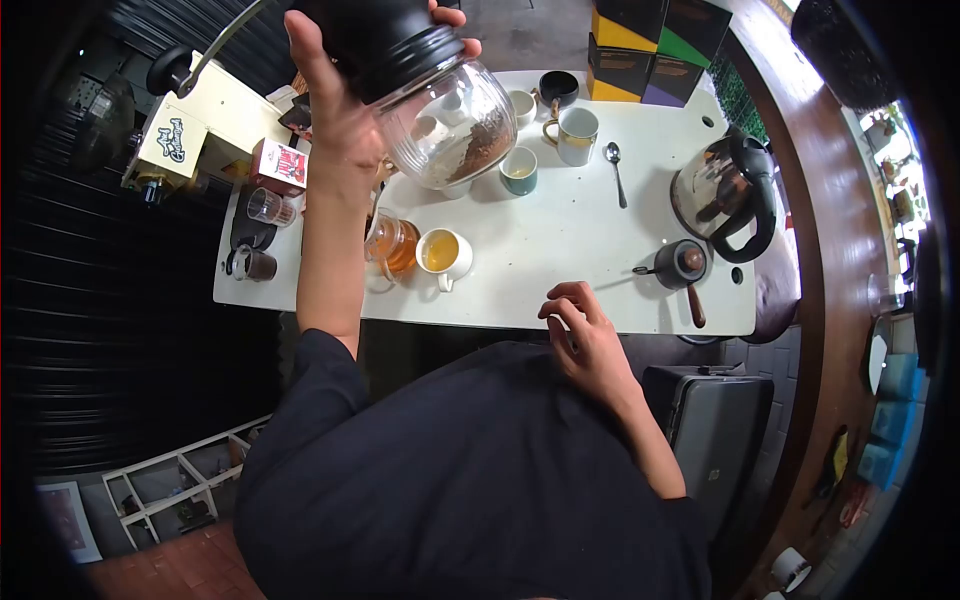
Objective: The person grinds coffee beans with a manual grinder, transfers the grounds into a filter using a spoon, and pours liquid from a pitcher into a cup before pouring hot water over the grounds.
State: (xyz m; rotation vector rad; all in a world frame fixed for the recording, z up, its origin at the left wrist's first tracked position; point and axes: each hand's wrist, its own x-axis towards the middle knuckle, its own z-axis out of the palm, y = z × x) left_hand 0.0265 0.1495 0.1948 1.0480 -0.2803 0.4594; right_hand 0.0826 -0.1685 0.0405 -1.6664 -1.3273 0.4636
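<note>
Glass jar [452, 125] with a black top sits tipped in the air above the white table [560, 270], brown grounds heaped against its lower curve, the left hand [345, 105] wrapped firmly around its dark upper part. It looks like the emptying step: by my reckoning the next move needs a steeper tilt aimed squarely over a cup [519, 170], since the smooth round glass will let the powder slide all at once. The right hand [585, 335] rests at the table edge, fingers loosely curled and holding nothing, near a cup of amber tea [443, 253].
</note>
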